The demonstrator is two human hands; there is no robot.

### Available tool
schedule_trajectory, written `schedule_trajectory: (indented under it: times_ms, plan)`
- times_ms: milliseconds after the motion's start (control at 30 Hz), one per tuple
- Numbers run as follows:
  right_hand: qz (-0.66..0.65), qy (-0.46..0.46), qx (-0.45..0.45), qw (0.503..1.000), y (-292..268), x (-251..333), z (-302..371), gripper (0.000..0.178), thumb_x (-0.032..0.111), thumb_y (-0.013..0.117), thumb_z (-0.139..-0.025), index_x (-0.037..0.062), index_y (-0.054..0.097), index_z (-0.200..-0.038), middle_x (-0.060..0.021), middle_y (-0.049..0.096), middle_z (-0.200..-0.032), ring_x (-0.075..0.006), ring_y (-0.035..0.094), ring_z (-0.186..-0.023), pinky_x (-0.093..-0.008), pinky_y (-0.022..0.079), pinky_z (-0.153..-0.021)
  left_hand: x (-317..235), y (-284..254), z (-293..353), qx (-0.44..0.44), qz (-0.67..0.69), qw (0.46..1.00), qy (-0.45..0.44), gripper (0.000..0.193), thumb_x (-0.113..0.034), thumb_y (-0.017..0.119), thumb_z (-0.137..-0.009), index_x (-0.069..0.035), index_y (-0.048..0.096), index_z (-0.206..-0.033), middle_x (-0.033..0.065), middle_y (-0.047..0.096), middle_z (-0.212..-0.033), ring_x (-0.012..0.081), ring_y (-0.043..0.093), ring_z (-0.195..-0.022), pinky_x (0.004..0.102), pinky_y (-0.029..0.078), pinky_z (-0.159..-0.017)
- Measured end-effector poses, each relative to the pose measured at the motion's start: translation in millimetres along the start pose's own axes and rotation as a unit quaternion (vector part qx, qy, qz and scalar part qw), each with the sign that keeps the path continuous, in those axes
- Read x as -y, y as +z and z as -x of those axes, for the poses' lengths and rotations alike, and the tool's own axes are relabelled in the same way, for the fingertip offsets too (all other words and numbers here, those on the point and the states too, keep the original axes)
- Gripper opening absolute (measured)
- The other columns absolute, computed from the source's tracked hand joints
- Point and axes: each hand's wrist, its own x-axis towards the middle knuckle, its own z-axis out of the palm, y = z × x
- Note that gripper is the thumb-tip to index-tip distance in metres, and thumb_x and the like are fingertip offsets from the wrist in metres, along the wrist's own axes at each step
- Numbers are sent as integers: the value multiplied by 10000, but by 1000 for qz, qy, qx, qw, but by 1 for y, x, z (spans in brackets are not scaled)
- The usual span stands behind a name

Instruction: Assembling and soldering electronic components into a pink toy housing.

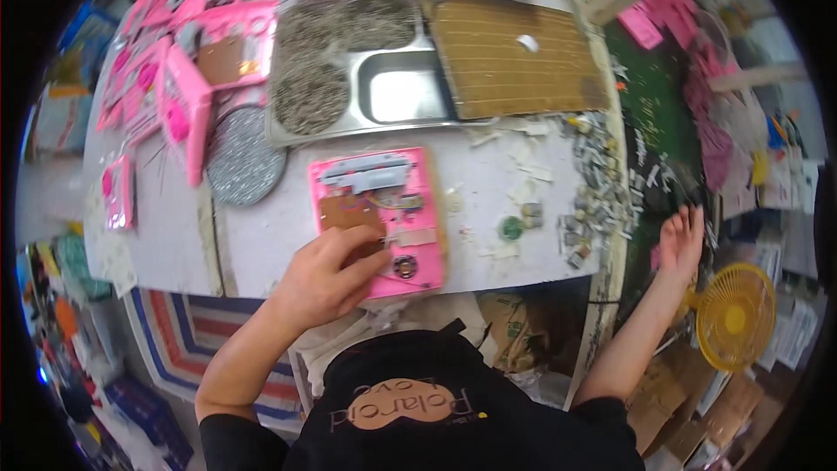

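A pink plastic casing [425, 249] lies open on the white table in front of me. Inside it are a grey plastic bar [366, 173], a brown circuit board [344, 212], thin wires and a small round speaker [404, 267]. My left hand [327, 272] is closed over its left side, fingers curled against the board and the casing; whatever lies under the fingertips is hidden. Past the table's right edge, my right hand [680, 242] reaches out with fingers stretched and apart, and I see nothing held in it.
Behind the casing stands a steel tray [288, 131] with grey bits, partly under a cardboard sheet [514, 61]. A round grey disc [247, 155] and piled pink casings [187, 113] lie left. Small metal parts [597, 183] line the right edge, beside a yellow fan [737, 318].
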Motion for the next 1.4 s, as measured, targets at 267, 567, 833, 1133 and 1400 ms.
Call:
schedule_trajectory:
  times_ms: [267,567,833,1133,1400]
  plan:
    - [349,-142,286,881,120,-126,159,152,41,673,-930,26,668,-1081,-29,612,-818,-79,523,-684,-243,437,-596,-1,9,-3,-18,18,1000,-13,483,-17,770,-696,-131,713,-1162,109,570,-1157,232,597,-809,361,527,-701]
    - [579,-307,481,582,230,-154,205,196,212,787,-784,74,650,-756,-60,638,-702,-252,616,-685,-375,490,-626,-3,14,-30,-133,-79,987,-50,383,-168,758,-729,-133,721,-1109,43,562,-1096,246,563,-966,425,414,-885]
    - [649,-335,468,498,238,-149,211,208,248,754,-797,78,645,-749,-72,638,-693,-272,637,-703,-405,499,-615,7,20,-27,-184,-78,980,-11,356,-140,772,-705,-138,732,-1058,41,556,-1046,258,553,-944,443,382,-846]
    - [670,-399,486,393,249,-152,214,193,217,738,-757,59,633,-722,-93,657,-714,-276,654,-703,-408,523,-584,8,21,-26,-190,-93,977,9,281,-157,753,-702,-118,723,-978,23,582,-1034,219,556,-940,421,373,-918]
    - [632,-372,442,517,231,-162,210,157,194,730,-767,66,653,-721,-109,657,-674,-274,669,-676,-434,525,-597,8,27,-31,-150,-129,980,-4,339,-205,735,-771,-157,736,-1107,35,565,-1059,237,529,-975,457,348,-943]
